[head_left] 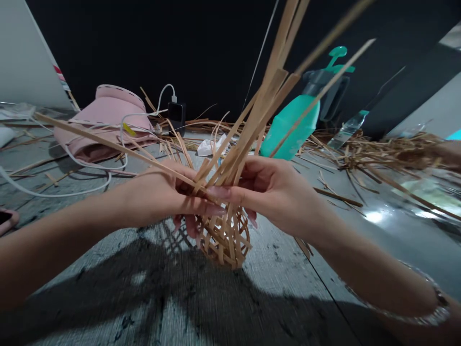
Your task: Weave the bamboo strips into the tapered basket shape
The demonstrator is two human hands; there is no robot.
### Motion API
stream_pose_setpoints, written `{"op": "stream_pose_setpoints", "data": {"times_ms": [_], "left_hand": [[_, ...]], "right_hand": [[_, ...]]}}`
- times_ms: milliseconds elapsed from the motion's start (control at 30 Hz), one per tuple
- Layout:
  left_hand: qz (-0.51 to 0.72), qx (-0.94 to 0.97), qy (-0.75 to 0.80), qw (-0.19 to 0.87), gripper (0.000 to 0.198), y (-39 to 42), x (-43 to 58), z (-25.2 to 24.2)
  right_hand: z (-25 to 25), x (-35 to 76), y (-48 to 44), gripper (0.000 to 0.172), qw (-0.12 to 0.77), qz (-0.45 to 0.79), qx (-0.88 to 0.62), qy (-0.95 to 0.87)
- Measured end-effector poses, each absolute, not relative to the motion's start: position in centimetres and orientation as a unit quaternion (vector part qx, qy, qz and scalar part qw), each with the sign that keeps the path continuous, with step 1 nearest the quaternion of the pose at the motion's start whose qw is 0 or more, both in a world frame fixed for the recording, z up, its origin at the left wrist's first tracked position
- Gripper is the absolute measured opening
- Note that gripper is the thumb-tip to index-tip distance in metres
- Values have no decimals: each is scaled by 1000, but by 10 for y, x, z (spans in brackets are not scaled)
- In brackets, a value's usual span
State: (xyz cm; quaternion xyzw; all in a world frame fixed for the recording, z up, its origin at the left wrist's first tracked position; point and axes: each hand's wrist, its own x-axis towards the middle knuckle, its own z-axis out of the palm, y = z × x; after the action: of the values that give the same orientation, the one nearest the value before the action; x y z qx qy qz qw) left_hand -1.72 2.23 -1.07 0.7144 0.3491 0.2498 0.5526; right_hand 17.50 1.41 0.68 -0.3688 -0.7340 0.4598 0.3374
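A small woven bamboo basket (225, 240) hangs in the air at the middle, its rounded bottom pointing down. Long loose bamboo strips (268, 91) rise from it up and to the right, and one strip runs off to the left. My left hand (162, 194) grips the basket's rim from the left, fingers curled round the strips. My right hand (273, 187) holds it from the right, fingers closed on the bundle of strips where they meet the weave.
Grey floor (180, 298) lies below. Behind are a pink bag (104, 120), a white cable with a charger (175, 113), a teal spray bottle (291, 122), a clear bottle (345, 129), crumpled white paper (211, 146) and heaps of bamboo scraps (382, 149).
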Motion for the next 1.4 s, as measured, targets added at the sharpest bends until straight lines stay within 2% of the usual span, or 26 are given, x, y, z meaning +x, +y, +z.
{"op": "stream_pose_setpoints", "data": {"times_ms": [133,300,667,833,1100,1400], "left_hand": [[259,702,362,556,8,21,-16,-10],[267,678,363,581,7,20,-13,-10],[267,681,366,576,19,21,-12,-14],[292,672,392,557,14,21,-11,-16],[279,679,382,561,20,17,-9,-10],[287,673,376,568,14,16,-10,-11]], "right_hand": [[6,174,16,12,348,472,-359,-726],[5,174,14,15,377,457,-359,-721],[4,177,17,18,373,471,-353,-717],[6,182,20,17,342,471,-352,-733],[6,181,20,7,337,509,-324,-723],[6,176,18,9,333,602,-295,-663]]}}
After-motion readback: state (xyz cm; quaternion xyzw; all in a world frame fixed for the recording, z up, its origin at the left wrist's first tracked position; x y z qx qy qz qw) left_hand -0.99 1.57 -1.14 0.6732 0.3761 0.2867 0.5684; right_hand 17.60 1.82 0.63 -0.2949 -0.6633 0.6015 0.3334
